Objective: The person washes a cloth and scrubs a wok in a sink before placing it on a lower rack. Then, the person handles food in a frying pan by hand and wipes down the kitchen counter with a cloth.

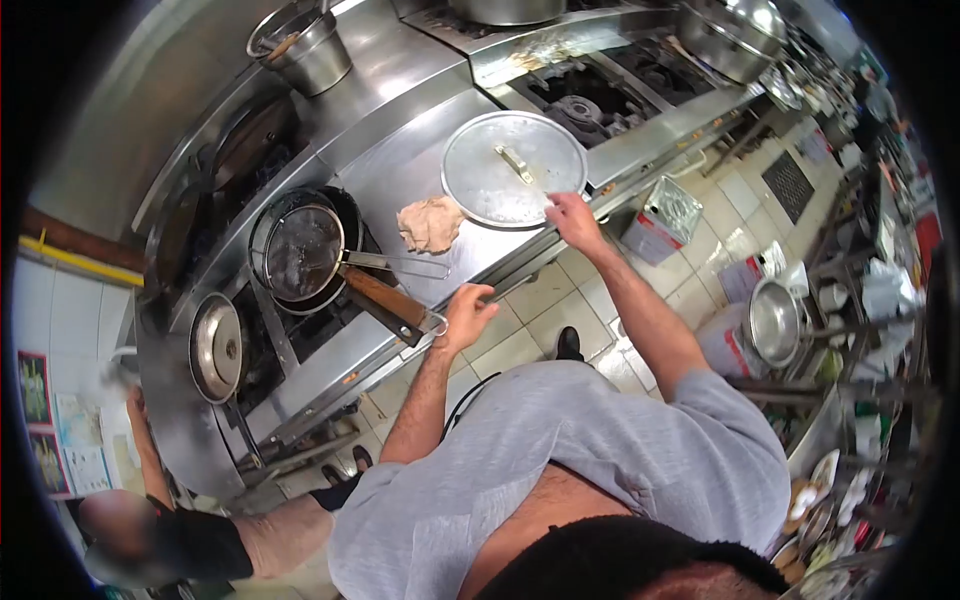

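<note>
A round metal lid with a bar handle lies on the steel counter. My right hand is at the lid's lower right edge, its fingers partly curled. Near the counter's front edge, beside the wooden handle of a pan, is my left hand, with fingers apart and nothing in it. A crumpled beige cloth sits left of the lid. On the burner, a wire strainer rests over a dark pan.
Another pan stands at the left. A pot holds utensils at the back. Open burners lie beyond the lid. A tin is on the floor at right. Another person stands at the lower left.
</note>
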Motion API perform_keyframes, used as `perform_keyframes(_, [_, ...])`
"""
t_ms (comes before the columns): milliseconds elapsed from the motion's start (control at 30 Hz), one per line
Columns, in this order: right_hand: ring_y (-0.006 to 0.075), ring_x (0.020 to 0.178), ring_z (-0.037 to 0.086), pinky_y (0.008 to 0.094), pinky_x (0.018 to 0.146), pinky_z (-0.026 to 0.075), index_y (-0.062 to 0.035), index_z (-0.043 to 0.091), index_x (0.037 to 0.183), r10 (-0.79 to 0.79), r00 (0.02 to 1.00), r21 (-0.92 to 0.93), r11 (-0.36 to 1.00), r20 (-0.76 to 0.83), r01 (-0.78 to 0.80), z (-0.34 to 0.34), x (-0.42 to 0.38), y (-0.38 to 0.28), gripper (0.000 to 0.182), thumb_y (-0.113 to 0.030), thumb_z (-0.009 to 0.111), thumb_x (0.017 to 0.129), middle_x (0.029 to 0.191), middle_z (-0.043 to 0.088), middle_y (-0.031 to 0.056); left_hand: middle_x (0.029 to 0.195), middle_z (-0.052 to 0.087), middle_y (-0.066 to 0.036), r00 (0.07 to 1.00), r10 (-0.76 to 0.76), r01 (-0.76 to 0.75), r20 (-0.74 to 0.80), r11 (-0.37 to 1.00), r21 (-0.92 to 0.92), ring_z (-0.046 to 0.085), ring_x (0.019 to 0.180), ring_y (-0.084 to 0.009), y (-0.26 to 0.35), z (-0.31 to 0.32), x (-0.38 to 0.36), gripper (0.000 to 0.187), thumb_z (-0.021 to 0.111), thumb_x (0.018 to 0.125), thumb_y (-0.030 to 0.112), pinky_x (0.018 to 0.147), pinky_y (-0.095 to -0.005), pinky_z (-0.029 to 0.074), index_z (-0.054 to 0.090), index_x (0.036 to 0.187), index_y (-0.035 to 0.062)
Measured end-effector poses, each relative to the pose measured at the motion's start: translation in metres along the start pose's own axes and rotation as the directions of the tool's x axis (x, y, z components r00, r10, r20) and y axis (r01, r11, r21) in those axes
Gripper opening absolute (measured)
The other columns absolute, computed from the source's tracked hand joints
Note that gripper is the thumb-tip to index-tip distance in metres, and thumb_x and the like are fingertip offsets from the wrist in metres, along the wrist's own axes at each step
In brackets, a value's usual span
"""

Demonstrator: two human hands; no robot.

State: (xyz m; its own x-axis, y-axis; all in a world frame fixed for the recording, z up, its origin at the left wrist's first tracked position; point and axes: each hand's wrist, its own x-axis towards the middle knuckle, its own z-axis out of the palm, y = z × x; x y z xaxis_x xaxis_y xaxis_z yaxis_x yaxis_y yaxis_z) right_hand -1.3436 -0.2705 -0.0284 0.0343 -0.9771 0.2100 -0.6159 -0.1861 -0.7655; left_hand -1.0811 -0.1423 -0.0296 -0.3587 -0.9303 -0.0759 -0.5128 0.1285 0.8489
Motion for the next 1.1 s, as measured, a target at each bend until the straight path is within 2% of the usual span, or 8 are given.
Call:
perform_keyframes(133, [0.0359, 0.102, 0.048, 0.0415, 0.087, 0.041, -0.0109, 0.053, 0.116, -0.235, 0.971, -0.143, 0.96, 0.048, 0.239, 0.027, 0.083, 0.002, 0.042, -0.021, 0.062, 0.076, 0.11, 0.05, 0.0195, 0.1, 0.053, -0.01, 0.926, -0.141, 0.163, -0.349, 0.986, 0.036, 0.059, 0.08, -0.0186, 0.018, 0.006, 0.021, 0.032, 0.065, 0.078, 0.014, 0.069, -0.0303, 0.048, 0.056, 0.107, 0.004])
perform_keyframes(200, [0.0381, 0.104, 0.044, 0.0436, 0.088, 0.04, -0.0158, 0.044, 0.125, -0.206, 0.964, -0.304, 0.919, 0.171, 0.25, 0.04, 0.11, 0.009, 0.052, -0.019, 0.062, 0.076, 0.112, 0.048, 0.0192, 0.099, 0.052, -0.01, 0.866, -0.21, 0.199, -0.454, 0.977, -0.072, 0.058, 0.08, -0.018, 0.026, 0.015, 0.032, 0.032, 0.065, 0.078, 0.013, 0.069, -0.0293, 0.047, 0.056, 0.107, 0.0038])
perform_keyframes(333, [0.0382, 0.098, 0.05, 0.0445, 0.085, 0.043, -0.0154, 0.042, 0.125, -0.103, 0.913, -0.238, 0.948, 0.395, 0.21, 0.051, 0.139, 0.022, 0.051, -0.007, 0.056, 0.077, 0.106, 0.052, 0.0204, 0.099, 0.052, -0.009, 0.795, -0.296, 0.252, -0.529, 0.955, -0.155, 0.057, 0.081, -0.0171, 0.041, 0.037, 0.048, 0.032, 0.064, 0.079, 0.012, 0.069, -0.0287, 0.047, 0.055, 0.108, 0.0037])
perform_keyframes(533, [0.0347, 0.089, 0.054, 0.043, 0.081, 0.042, -0.0102, 0.059, 0.105, -0.193, 0.981, 0.074, 0.979, 0.032, 0.19, 0.007, 0.158, 0.061, 0.039, 0.003, 0.053, 0.069, 0.091, 0.057, 0.0189, 0.103, 0.052, -0.01, 0.728, -0.327, 0.314, -0.603, 0.94, -0.131, 0.057, 0.081, -0.0174, 0.045, 0.046, 0.046, 0.033, 0.064, 0.078, 0.01, 0.068, -0.0285, 0.049, 0.055, 0.109, 0.0038])
perform_keyframes(700, [0.0266, 0.087, 0.058, 0.0338, 0.082, 0.044, -0.0084, 0.057, 0.112, -0.119, 0.985, 0.074, 0.989, -0.126, 0.129, -0.093, 0.192, 0.102, 0.041, 0.005, 0.053, 0.073, 0.092, 0.061, 0.0149, 0.106, 0.05, -0.011, 0.667, -0.35, 0.365, -0.657, 0.923, -0.121, 0.056, 0.083, -0.018, 0.038, 0.037, 0.043, 0.036, 0.065, 0.077, 0.01, 0.065, -0.0276, 0.05, 0.053, 0.111, 0.0048])
perform_keyframes(867, [0.0221, 0.079, 0.057, 0.0317, 0.073, 0.044, -0.0091, 0.058, 0.109, 0.09, 0.977, 0.071, 0.994, -0.196, -0.077, -0.131, 0.246, 0.187, 0.041, 0.003, 0.053, 0.07, 0.083, 0.06, 0.0117, 0.111, 0.044, -0.017, 0.541, -0.239, 0.418, -0.806, 0.908, 0.011, 0.043, 0.106, -0.0299, -0.001, 0.018, 0.064, 0.05, 0.068, 0.072, 0.012, 0.093, -0.0388, 0.035, 0.047, 0.117, 0.0039])
perform_keyframes(1033, [0.0213, 0.077, 0.056, 0.031, 0.072, 0.044, -0.008, 0.056, 0.109, 0.056, 0.951, -0.019, 0.998, -0.305, -0.065, -0.143, 0.272, 0.224, 0.041, 0.002, 0.053, 0.069, 0.083, 0.058, 0.0118, 0.121, 0.035, -0.02, 0.456, -0.201, 0.484, -0.867, 0.873, 0.053, 0.035, 0.113, -0.0349, 0.005, 0.001, 0.1, 0.057, 0.069, 0.071, 0.016, 0.097, -0.0426, 0.029, 0.044, 0.121, 0.0048])
perform_keyframes(1100, [0.0223, 0.08, 0.057, 0.0321, 0.074, 0.044, -0.0065, 0.055, 0.109, 0.188, 0.937, 0.071, 0.982, -0.296, -0.175, -0.147, 0.284, 0.227, 0.042, 0.002, 0.052, 0.068, 0.086, 0.059, 0.0137, 0.127, 0.028, -0.021, 0.401, -0.201, 0.554, -0.894, 0.831, 0.061, 0.026, 0.119, -0.0384, 0.003, -0.003, 0.115, 0.066, 0.071, 0.07, 0.022, 0.099, -0.0476, 0.025, 0.04, 0.125, 0.0064])
